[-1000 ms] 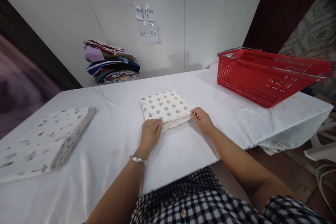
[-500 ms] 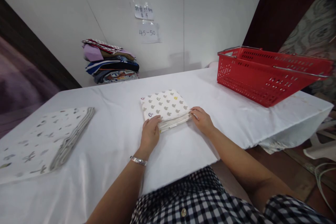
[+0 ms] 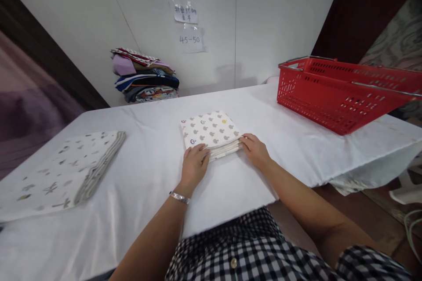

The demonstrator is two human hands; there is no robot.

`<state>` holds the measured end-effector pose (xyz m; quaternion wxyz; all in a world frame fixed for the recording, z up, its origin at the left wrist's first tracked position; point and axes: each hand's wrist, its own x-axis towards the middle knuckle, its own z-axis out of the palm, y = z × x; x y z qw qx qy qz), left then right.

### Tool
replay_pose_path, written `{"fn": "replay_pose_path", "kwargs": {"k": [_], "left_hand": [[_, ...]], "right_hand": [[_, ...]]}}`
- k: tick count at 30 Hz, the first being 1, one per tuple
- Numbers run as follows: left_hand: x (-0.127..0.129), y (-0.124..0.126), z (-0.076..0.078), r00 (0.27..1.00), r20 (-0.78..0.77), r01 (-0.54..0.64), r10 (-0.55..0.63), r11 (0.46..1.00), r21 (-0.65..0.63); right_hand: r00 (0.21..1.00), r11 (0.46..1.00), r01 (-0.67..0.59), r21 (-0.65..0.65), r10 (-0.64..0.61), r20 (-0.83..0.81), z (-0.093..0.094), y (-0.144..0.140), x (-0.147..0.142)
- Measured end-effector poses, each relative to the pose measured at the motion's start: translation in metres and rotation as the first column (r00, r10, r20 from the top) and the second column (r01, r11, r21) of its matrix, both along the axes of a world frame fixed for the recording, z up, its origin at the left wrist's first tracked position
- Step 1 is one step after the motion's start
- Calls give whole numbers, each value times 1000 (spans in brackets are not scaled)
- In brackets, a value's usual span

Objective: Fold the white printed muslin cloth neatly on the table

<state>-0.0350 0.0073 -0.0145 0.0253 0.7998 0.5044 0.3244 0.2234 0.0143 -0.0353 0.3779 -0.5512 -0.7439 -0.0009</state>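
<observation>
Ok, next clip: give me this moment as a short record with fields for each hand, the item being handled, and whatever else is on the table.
left hand: fingers resting on the near left corner of the folded cloth, palm down
right hand: fingertips at the near right corner of the same cloth
folded cloth: white with a grey print, folded square, flat on the table
table: covered in a white sheet
red basket: far right
larger folded cloth: far left
stack of clothes: by the wall
</observation>
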Motion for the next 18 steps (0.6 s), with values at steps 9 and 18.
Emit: {"fn": "replay_pose_path", "kwargs": {"k": [9, 18], "left_hand": [[6, -2, -1, 998, -46, -36, 36, 999, 5], [7, -2, -1, 987, -152, -41, 44, 999, 25]], "right_hand": [[996, 997, 74, 5, -74, 41, 5, 0, 1], [993, 998, -37, -59, 30, -113, 5, 1, 4]]}}
